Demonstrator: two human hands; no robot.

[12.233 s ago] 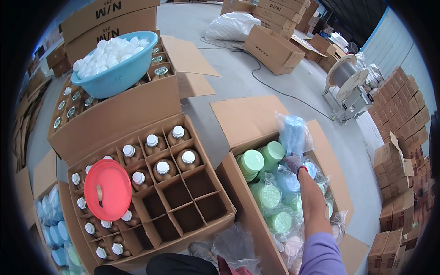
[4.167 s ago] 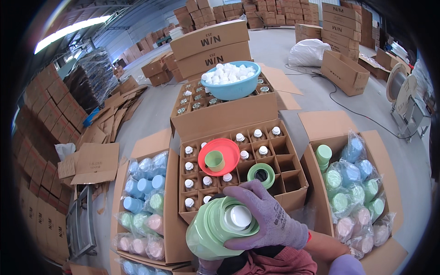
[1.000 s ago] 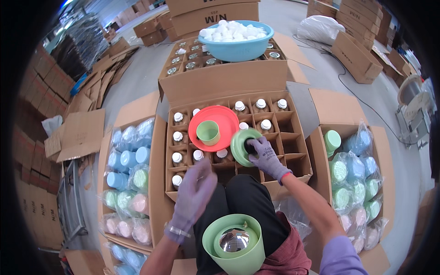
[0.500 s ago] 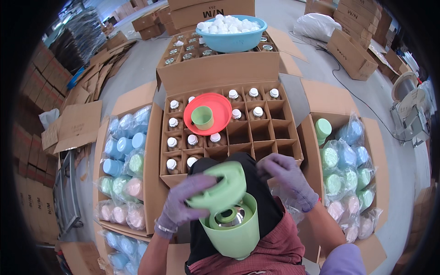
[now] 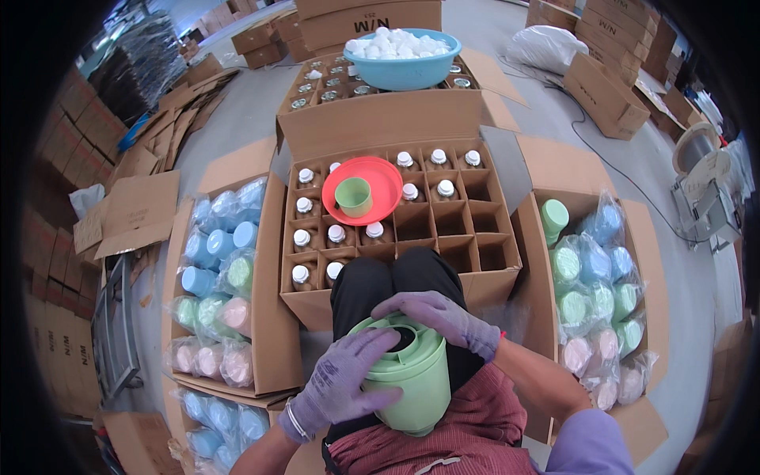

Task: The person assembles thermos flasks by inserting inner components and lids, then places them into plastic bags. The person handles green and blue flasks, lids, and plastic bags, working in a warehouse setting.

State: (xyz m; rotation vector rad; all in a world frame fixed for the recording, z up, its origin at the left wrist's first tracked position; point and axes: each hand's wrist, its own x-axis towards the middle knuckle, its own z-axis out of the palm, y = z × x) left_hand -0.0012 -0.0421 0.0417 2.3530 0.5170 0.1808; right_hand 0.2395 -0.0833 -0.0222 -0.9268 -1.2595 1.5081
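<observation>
While the left hand (image 5: pixel 342 381) and right hand (image 5: pixel 443 318) clamp the green container (image 5: pixel 419 396) at nine and one o'clock, best keep its lid (image 5: pixel 421 353) level.

White sack (image 5: pixel 546 49) on grey floor (image 5: pixel 554 119)

Green flask (image 5: pixel 417 396): smooth plastic, satin sheen. Gloves (image 5: pixel 331 389) are matt knit fabric, divider carton (image 5: pixel 483 286) dull brown cardboard. Red plate (image 5: pixel 383 176) and blue basin (image 5: pixel 404 73): smooth plastic.

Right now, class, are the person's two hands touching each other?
Apart: the head view shows part of the green lid between the left hand and the right hand.
</observation>
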